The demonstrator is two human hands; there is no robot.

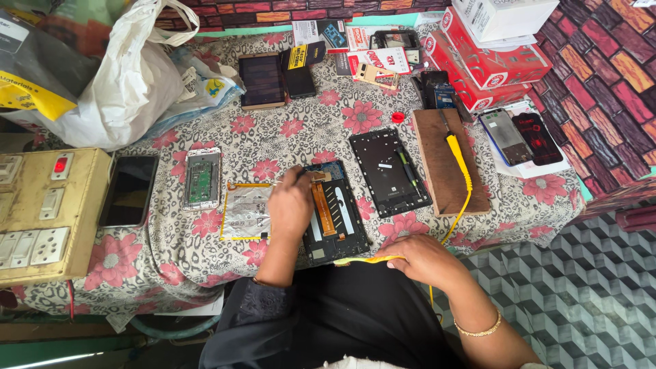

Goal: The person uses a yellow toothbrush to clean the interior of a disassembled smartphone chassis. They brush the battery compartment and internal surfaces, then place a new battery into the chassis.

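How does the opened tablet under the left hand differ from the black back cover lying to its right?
The opened tablet shows its insides, an orange ribbon cable and a silvery battery folded out to its left; the back cover is a plain dark panel with a small tool lying on it. The left hand rests on the tablet, while no hand touches the cover. The tablet sits at the table's near edge; the cover lies farther back. Both are dark rectangles lying flat on the floral cloth.

A soft printed cloth (301,130) is covering the surface. The phone (128,189) is showing a glossy glass face. The board (447,164) is looking like matt, bare wood. The bag (130,82) is crinkling as thin shiny plastic. The red boxes (492,65) are looking like smooth cardboard.
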